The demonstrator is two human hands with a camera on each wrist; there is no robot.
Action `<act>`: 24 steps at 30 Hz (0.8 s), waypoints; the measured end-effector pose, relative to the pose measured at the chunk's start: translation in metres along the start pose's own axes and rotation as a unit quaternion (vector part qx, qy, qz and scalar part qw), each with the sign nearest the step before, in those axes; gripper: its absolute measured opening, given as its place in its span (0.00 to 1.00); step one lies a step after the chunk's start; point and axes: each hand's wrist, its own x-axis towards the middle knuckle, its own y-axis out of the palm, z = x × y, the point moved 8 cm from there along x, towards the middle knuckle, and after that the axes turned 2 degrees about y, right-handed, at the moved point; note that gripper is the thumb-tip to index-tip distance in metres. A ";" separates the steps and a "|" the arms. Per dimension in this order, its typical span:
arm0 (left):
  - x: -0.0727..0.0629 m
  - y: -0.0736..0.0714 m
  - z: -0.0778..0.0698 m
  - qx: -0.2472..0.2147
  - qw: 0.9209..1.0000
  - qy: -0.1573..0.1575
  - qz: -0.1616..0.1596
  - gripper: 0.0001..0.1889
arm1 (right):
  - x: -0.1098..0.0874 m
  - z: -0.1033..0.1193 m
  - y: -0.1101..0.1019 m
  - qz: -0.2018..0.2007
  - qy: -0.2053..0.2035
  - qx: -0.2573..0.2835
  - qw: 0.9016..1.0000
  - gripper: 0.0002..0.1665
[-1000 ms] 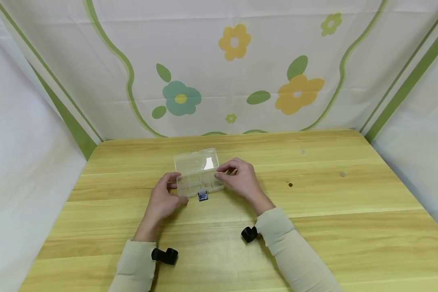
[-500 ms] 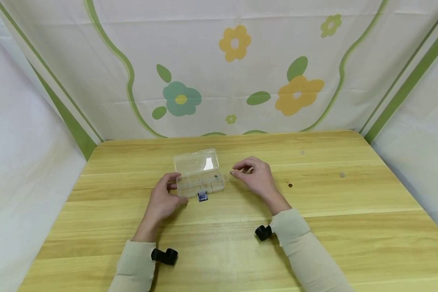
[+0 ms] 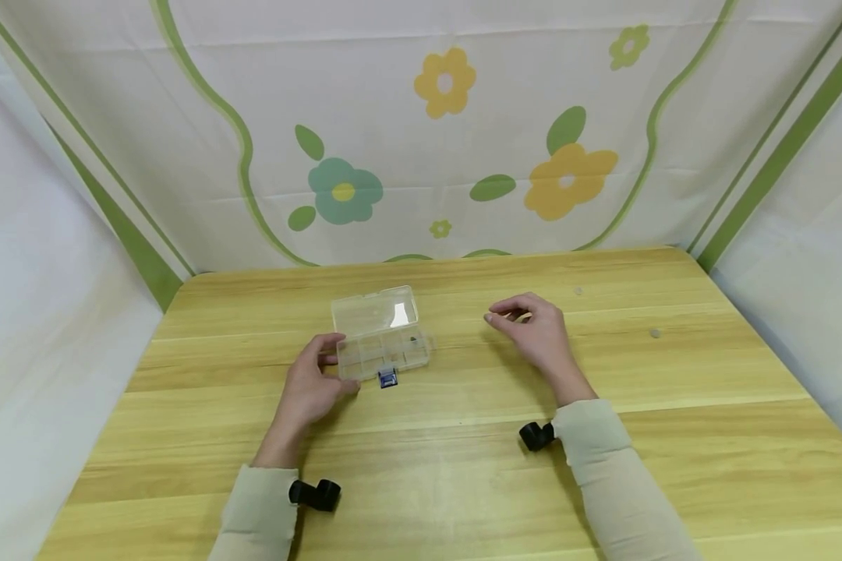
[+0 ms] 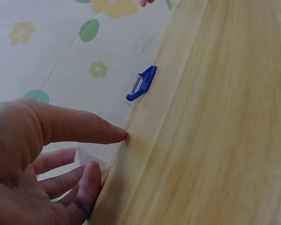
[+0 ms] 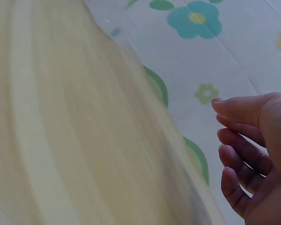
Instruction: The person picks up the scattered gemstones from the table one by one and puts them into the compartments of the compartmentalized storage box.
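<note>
A clear plastic compartment box point(image 3: 372, 344) lies on the table with its lid point(image 3: 375, 310) swung back. My left hand point(image 3: 313, 389) holds the box's left end, thumb along the front and fingers behind. A blue latch point(image 3: 388, 378) sticks out from the front side, also seen past the thumb in the left wrist view. One small dark piece point(image 3: 414, 340) lies in a compartment at the right end. My right hand point(image 3: 540, 335) hovers to the right of the box, fingers loosely bent; the right wrist view shows nothing between thumb and fingers.
Two small pale round pieces lie at the right of the wooden table point(image 3: 421, 467): one farther back point(image 3: 578, 291), one nearer the right edge point(image 3: 656, 333). A white cloth with printed flowers point(image 3: 445, 82) hangs behind the table, and white cloth also flanks both sides.
My right hand has moved away from the box to the right, uncovering the dark piece in the compartment. A small brown piece on the table is now hidden behind it. My left hand stays put.
</note>
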 end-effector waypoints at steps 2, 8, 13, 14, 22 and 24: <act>0.000 0.000 0.000 0.000 1.000 0.001 0.000 0.43 | 0.001 -0.006 -0.012 -0.012 0.006 0.002 1.000 0.15; 0.000 0.000 0.001 0.000 1.000 0.003 0.000 0.43 | 0.001 -0.030 -0.053 -0.054 0.054 -0.001 0.997 0.23; 0.001 -0.001 0.001 -0.001 1.000 0.005 0.000 0.43 | 0.000 -0.053 -0.088 -0.096 0.102 -0.003 0.990 0.27; 0.001 -0.001 0.001 -0.001 1.000 0.005 -0.001 0.43 | 0.000 -0.059 -0.095 -0.106 0.111 -0.004 0.988 0.27; 0.001 -0.001 0.001 -0.004 1.000 0.002 -0.005 0.43 | -0.008 -0.106 -0.146 -0.176 0.185 0.001 0.967 0.26; 0.001 0.000 0.001 -0.004 1.000 0.002 -0.005 0.43 | -0.012 -0.114 -0.154 -0.188 0.193 -0.008 0.963 0.26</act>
